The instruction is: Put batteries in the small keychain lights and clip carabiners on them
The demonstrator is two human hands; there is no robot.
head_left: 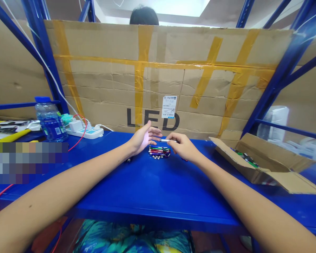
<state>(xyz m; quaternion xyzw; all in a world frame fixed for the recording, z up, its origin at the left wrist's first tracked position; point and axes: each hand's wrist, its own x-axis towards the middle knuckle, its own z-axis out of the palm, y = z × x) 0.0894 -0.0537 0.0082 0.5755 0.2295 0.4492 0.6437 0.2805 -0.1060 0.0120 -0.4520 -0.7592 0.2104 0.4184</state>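
My left hand (pixel 143 137) hovers palm-up over the blue shelf (pixel 158 182), fingers spread and empty. My right hand (pixel 183 146) pinches a small silver pen-like stick (pixel 165 140), whose tip points toward my left fingertips. Just below both hands lies a small pile of several coloured metallic sticks (pixel 159 151), red, green and silver. A dark small piece (pixel 129 160) lies beside my left wrist.
An open cardboard box (pixel 263 163) with more sticks stands at the right. A water bottle (pixel 50 121) and a white power strip (pixel 85 131) with a red wire stand at the left. A taped cardboard sheet marked LED (pixel 158 77) walls the back; a person's head shows above it.
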